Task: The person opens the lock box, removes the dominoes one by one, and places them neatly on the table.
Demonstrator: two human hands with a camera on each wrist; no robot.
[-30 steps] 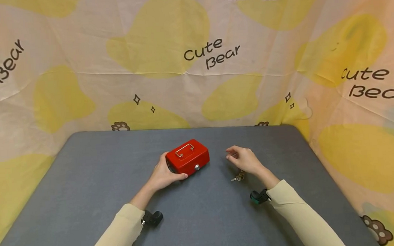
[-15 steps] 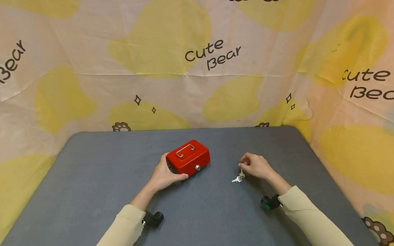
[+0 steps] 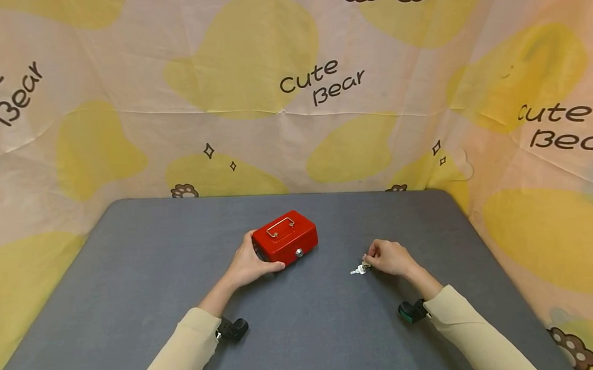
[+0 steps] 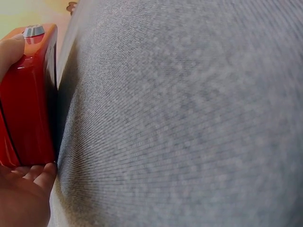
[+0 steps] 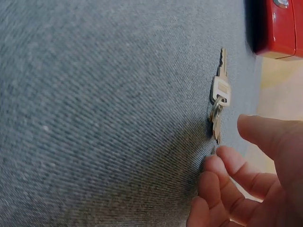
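A red metal cash box with a wire handle on its lid and a silver round lock stands mid-table in the head view. My left hand grips its left end, thumb along the front near the lock and fingers at the side. To the right of the box, a small ring of keys lies on the table, one key pointing toward the box. My right hand is right at the keys. In the right wrist view its thumb and bent fingers stand apart, with the fingertips beside the ring's lower end.
A grey cloth-covered table carries everything. Behind it and at both sides hangs a yellow and cream printed curtain. Dark camera mounts sit on both wrists, close above the tabletop.
My right hand has moved right and toward me, down to the keys. The keys lie in nearly the same place. My left hand and the cash box have stayed still.
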